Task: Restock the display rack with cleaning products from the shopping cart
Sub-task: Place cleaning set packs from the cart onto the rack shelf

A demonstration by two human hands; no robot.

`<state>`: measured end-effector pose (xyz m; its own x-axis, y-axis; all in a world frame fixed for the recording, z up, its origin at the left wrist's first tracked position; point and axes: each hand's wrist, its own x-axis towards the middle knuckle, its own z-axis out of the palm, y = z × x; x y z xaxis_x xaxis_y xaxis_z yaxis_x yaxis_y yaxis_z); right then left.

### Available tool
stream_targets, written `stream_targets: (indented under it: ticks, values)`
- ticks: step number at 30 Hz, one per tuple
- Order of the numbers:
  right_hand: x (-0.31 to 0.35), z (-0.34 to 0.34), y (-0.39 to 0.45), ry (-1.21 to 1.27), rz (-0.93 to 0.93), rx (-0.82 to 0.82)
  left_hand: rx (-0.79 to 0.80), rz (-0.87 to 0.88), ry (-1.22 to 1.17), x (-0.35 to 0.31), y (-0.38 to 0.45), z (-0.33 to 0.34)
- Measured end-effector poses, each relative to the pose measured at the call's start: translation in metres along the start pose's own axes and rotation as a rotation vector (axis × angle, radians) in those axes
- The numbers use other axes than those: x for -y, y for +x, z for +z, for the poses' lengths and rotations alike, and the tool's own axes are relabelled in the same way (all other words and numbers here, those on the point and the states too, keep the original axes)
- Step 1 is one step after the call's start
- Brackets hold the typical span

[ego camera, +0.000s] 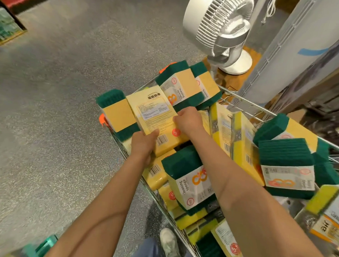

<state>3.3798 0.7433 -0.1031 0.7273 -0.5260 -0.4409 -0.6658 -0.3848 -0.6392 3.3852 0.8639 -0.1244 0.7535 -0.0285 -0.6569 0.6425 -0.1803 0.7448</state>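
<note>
Cart [248, 104] piled w/ sponge packs; my left hand [145, 144] & right hand [188, 119] both clamped on yellow sponge pack [155, 116] atop pile.

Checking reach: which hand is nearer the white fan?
Right. The right hand grips the yellow pack's far edge, below the fan; the left hand holds its near edge, farther back.
</note>
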Motion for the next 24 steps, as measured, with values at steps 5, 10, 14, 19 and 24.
stream_targets:
  ticks: [5,10,14,19,24]
  values:
    - [-0.008,-0.010,-0.023,0.179,0.065,-0.125,0.039,0.129,0.088,0.003,-0.015,-0.008]
    - [0.006,-0.027,-0.058,0.350,-0.010,-0.232,0.099,0.321,0.117,-0.015,-0.040,-0.022]
    - [0.037,-0.024,-0.097,0.414,-0.171,-0.259,0.100,0.469,-0.001,-0.036,-0.074,-0.059]
    - [0.082,0.018,-0.161,0.418,-0.379,-0.226,0.025,0.577,-0.144,-0.026,-0.117,-0.148]
    - [0.115,0.097,-0.237,0.376,-0.566,-0.063,-0.136,0.603,-0.228,0.020,-0.159,-0.248]
